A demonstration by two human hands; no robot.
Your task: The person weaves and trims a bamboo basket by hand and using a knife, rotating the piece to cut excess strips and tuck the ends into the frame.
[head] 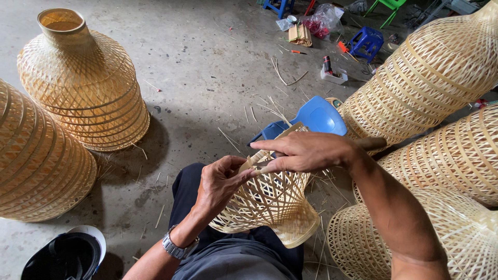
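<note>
Small woven basket (270, 199): pale straw, open diamond lattice. Finished lamp shades at left (85, 83): golden tan, criss-cross weave with horizontal bands. Shades at right (430, 72): lighter cream-yellow, same lattice plus bands. Plastic scoop (316, 116): bright blue. Stools: blue (367, 41), green (386, 8). Trousers (228, 254): dark grey. Wristwatch (176, 249): silver. Helmet (65, 254): black, white rim. Floor (207, 62): grey concrete.

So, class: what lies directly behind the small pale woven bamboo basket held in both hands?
Behind the small pale woven bamboo basket lies a blue plastic scoop-like thing on grey concrete floor; basket and right hand hide its near part.

Left hand (220, 181) curled in a pinching grip — right hand (306, 152) reaching across.
</note>
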